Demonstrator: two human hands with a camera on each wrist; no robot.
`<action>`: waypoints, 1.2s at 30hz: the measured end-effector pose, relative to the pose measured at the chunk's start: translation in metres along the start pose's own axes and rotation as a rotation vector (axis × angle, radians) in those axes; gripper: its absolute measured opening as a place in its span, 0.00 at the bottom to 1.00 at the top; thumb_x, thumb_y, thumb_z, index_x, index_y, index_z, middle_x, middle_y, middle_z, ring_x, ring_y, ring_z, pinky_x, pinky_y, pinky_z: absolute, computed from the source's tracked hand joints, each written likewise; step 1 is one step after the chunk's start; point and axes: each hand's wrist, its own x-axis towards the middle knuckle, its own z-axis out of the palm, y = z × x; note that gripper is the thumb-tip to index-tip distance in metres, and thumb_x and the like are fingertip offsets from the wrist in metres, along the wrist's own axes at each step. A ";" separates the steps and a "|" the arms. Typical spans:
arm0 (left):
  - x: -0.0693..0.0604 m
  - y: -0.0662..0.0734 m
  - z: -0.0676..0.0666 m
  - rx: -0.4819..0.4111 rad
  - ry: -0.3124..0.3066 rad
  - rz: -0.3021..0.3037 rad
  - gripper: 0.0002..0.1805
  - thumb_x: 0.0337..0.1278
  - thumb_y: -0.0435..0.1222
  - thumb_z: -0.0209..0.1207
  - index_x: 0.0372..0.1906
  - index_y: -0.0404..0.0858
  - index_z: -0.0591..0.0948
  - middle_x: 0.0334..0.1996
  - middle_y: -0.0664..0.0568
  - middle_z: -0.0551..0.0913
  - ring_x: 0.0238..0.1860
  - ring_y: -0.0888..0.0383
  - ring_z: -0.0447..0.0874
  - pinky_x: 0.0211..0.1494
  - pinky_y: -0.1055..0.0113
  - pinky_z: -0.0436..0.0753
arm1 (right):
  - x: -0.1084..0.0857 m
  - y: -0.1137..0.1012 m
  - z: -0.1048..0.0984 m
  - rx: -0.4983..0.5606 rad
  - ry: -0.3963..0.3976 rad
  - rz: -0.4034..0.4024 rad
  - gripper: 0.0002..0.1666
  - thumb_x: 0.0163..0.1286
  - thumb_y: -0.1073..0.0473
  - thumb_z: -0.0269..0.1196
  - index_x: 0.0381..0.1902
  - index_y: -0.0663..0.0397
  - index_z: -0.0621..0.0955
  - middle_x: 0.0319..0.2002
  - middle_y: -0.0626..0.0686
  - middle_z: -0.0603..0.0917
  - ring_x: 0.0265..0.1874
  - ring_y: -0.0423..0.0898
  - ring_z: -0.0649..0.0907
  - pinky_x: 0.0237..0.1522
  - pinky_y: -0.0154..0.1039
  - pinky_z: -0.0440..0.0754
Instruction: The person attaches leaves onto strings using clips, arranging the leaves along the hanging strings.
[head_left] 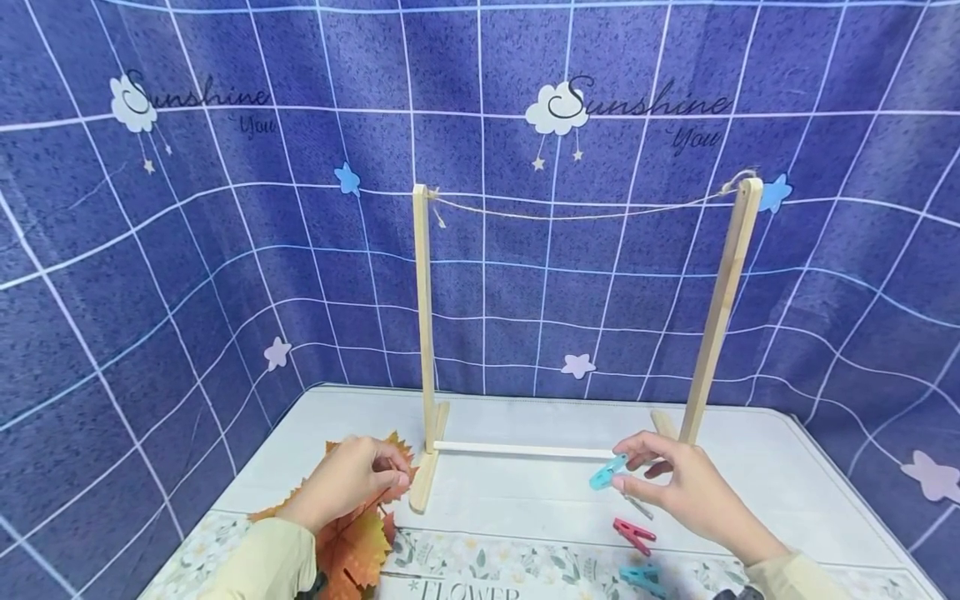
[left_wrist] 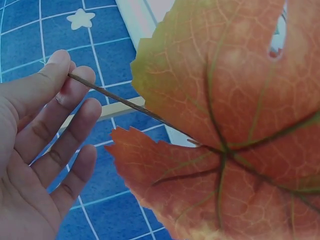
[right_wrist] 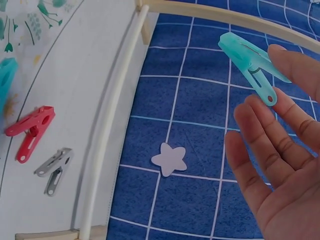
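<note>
My left hand point(head_left: 352, 479) pinches the thin brown stem of an orange-red maple leaf point(left_wrist: 260, 165) between thumb and forefinger, its other fingers loosely bent. The leaf fills much of the left wrist view. In my right hand point(head_left: 678, 483) a turquoise clothespin point(right_wrist: 250, 65) is held between thumb and forefinger by its handle ends. A wooden frame point(head_left: 425, 317) stands upright between and beyond my hands, with a sagging twine point(head_left: 555, 218) tied across its two posts. The twine carries nothing.
On the white table lie a red clothespin point(head_left: 634, 536), a grey clothespin point(right_wrist: 54, 170) and another turquoise clothespin point(head_left: 643, 579). More autumn leaves point(head_left: 356, 550) lie under my left hand. A white crossbar point(head_left: 525, 451) joins the frame's feet; a blue gridded curtain point(head_left: 480, 333) hangs behind.
</note>
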 end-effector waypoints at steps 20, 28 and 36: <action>0.028 0.035 -0.006 -0.009 0.174 -0.026 0.02 0.60 0.37 0.69 0.32 0.45 0.88 0.22 0.65 0.84 0.25 0.67 0.81 0.37 0.60 0.80 | 0.029 -0.022 -0.017 -0.052 0.033 0.022 0.19 0.64 0.57 0.74 0.52 0.49 0.83 0.39 0.40 0.87 0.37 0.37 0.84 0.39 0.37 0.83; 0.044 0.051 -0.010 -0.096 0.228 -0.065 0.03 0.61 0.39 0.69 0.34 0.46 0.89 0.27 0.63 0.87 0.31 0.64 0.82 0.38 0.60 0.79 | 0.040 -0.027 -0.026 -0.059 0.058 0.044 0.18 0.62 0.60 0.75 0.50 0.52 0.85 0.38 0.43 0.87 0.37 0.38 0.84 0.39 0.37 0.84; 0.059 0.068 -0.017 -0.141 0.274 -0.020 0.03 0.62 0.38 0.69 0.34 0.44 0.89 0.26 0.59 0.88 0.28 0.63 0.81 0.31 0.64 0.76 | 0.049 -0.036 -0.038 -0.114 0.074 0.051 0.18 0.62 0.57 0.75 0.49 0.51 0.85 0.37 0.44 0.87 0.36 0.41 0.85 0.39 0.37 0.84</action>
